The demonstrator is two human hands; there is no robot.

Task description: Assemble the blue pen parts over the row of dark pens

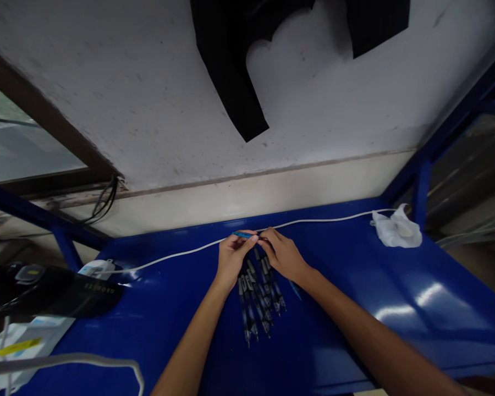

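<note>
My left hand (233,258) is closed around a slim blue pen (242,235), held level over the far part of the table. My right hand (284,254) meets it fingertip to fingertip, pinching at the pen's right end; what exactly those fingers grip is too small to make out. Below and between my hands lies a loose bunch of dark, clear-barrelled pens (253,300), their tips mostly toward me. Beside my right wrist, partly hidden by it, is another blue pen-like piece (296,290).
A white cable (330,220) runs along the back of the blue table (181,341). At the right corner sits a crumpled white plastic bag (397,228). On the left are a black box (94,294), white packets (45,335) and a grey cable (86,358).
</note>
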